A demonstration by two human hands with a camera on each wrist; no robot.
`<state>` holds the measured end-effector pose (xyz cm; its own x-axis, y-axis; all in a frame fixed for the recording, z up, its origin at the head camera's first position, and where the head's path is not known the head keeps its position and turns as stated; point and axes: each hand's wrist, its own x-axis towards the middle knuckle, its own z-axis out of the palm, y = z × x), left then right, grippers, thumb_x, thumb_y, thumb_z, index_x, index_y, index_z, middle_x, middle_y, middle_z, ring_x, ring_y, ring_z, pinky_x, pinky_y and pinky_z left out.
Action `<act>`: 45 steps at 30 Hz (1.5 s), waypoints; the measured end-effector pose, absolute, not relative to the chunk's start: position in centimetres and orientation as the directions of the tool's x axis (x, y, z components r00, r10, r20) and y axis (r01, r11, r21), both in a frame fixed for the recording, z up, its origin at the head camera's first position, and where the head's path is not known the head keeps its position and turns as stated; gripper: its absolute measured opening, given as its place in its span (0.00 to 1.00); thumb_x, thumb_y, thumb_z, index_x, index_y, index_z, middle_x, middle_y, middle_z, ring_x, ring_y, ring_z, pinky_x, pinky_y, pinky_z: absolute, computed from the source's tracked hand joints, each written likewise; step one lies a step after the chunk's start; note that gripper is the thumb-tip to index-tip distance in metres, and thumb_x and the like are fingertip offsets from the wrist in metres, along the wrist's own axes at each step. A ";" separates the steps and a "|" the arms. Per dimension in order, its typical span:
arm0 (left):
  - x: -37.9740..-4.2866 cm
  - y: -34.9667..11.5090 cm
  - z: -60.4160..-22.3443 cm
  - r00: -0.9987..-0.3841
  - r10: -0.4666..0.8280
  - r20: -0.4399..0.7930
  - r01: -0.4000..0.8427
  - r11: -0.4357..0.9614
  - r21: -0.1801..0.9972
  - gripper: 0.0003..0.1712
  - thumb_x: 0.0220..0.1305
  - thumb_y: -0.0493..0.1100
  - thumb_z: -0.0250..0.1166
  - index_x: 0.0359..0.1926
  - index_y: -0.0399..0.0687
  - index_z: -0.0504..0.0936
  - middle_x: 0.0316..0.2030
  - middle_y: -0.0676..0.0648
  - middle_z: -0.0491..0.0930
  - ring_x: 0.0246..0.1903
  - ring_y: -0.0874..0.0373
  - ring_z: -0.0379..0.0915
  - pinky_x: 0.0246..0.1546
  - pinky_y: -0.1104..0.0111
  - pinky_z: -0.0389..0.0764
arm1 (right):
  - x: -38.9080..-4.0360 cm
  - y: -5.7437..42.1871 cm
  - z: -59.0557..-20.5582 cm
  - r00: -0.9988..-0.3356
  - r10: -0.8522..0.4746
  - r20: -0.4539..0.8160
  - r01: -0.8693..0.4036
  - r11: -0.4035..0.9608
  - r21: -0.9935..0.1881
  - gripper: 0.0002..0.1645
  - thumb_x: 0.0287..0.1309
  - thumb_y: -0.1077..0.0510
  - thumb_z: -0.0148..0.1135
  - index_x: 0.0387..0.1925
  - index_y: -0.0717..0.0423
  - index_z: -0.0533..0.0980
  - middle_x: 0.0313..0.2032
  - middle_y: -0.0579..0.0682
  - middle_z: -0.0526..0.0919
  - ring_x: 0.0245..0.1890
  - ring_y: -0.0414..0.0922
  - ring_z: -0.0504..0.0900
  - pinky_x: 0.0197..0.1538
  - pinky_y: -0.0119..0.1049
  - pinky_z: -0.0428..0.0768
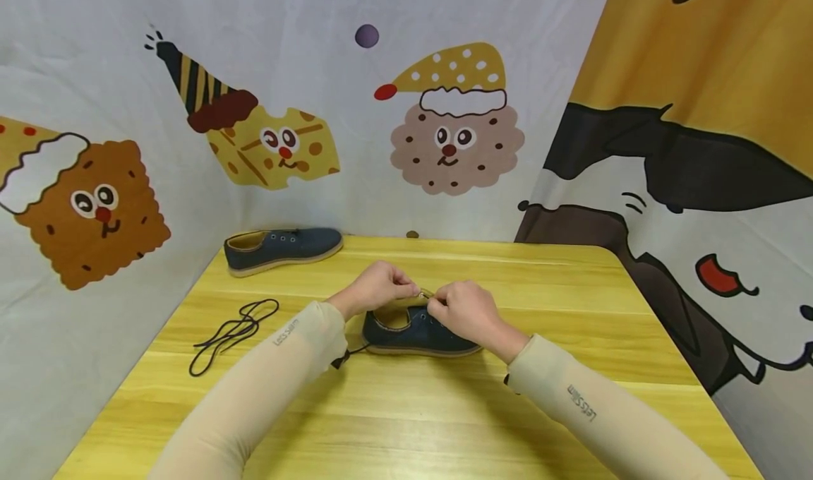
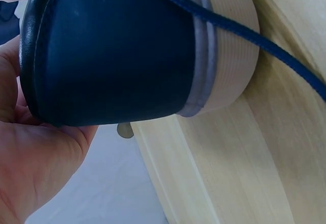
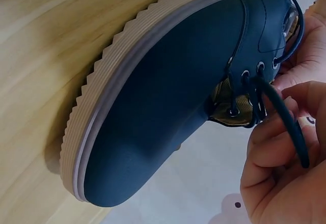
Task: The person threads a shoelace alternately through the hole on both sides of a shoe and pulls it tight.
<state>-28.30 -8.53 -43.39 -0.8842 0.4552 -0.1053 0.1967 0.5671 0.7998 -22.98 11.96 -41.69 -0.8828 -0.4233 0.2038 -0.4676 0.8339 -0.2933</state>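
A dark blue lace-up shoe (image 1: 422,342) with a pale ribbed sole stands on the table, toe to the right. My left hand (image 1: 376,287) pinches the far edge of its opening, beside the eyelets. At the eyelets, my right hand (image 1: 468,312) pinches a dark blue shoelace (image 3: 285,117), whose end hangs over the fingers in the right wrist view. The lace runs through several metal eyelets (image 3: 245,74), with the tongue partly showing between the flaps. Another length of lace (image 2: 254,38) trails past the heel in the left wrist view. The left fingertips are partly hidden there.
A second dark blue shoe (image 1: 286,247), with no lace visible in its eyelets, stands at the table's back left corner. A loose dark lace (image 1: 235,332) lies looped on the left of the wooden table (image 1: 406,423). A cartoon-printed curtain (image 1: 356,205) hangs behind.
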 end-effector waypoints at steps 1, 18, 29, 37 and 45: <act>-28.3 -8.6 -43.4 -0.885 0.453 -0.104 0.197 0.567 0.800 0.09 0.56 0.56 0.62 0.31 0.61 0.85 0.25 0.56 0.82 0.13 0.60 0.59 0.17 0.69 0.64 | -23.0 11.9 -41.7 -0.883 -0.422 0.205 -0.467 0.834 -0.293 0.24 0.55 0.50 0.50 0.05 0.42 0.65 0.03 0.37 0.56 0.05 0.36 0.54 0.10 0.29 0.50; -28.4 -8.8 -43.8 -0.890 0.449 -0.075 0.209 0.549 0.809 0.09 0.56 0.56 0.62 0.30 0.62 0.85 0.25 0.58 0.82 0.12 0.60 0.56 0.16 0.69 0.62 | -23.8 11.8 -42.1 -0.897 -0.427 0.113 -0.424 0.759 -0.494 0.23 0.58 0.51 0.49 0.08 0.46 0.71 0.04 0.39 0.60 0.06 0.38 0.53 0.11 0.29 0.51; -28.3 -8.9 -43.8 -0.893 0.445 -0.063 0.218 0.552 0.805 0.09 0.55 0.57 0.62 0.30 0.63 0.84 0.26 0.58 0.81 0.19 0.58 0.69 0.22 0.68 0.70 | -24.2 11.5 -42.4 -0.929 -0.369 -0.038 -0.255 0.710 -0.656 0.21 0.61 0.50 0.48 0.16 0.45 0.80 0.06 0.44 0.63 0.06 0.41 0.55 0.11 0.31 0.55; -28.1 -8.9 -43.5 -0.886 0.455 -0.087 0.177 0.506 0.844 0.12 0.61 0.51 0.58 0.36 0.50 0.83 0.29 0.54 0.81 0.28 0.62 0.75 0.29 0.69 0.75 | -24.2 11.6 -42.5 -0.923 -0.383 -0.025 -0.290 0.739 -0.609 0.21 0.62 0.48 0.47 0.17 0.43 0.80 0.08 0.45 0.70 0.07 0.41 0.61 0.11 0.32 0.59; -28.6 -8.3 -43.7 -0.856 0.503 -0.117 0.205 0.538 0.817 0.11 0.63 0.46 0.56 0.44 0.55 0.81 0.39 0.58 0.79 0.36 0.65 0.74 0.36 0.69 0.75 | -24.0 11.7 -42.6 -0.905 -0.425 -0.002 -0.352 0.753 -0.556 0.20 0.63 0.45 0.47 0.22 0.42 0.80 0.11 0.43 0.72 0.09 0.41 0.63 0.14 0.34 0.63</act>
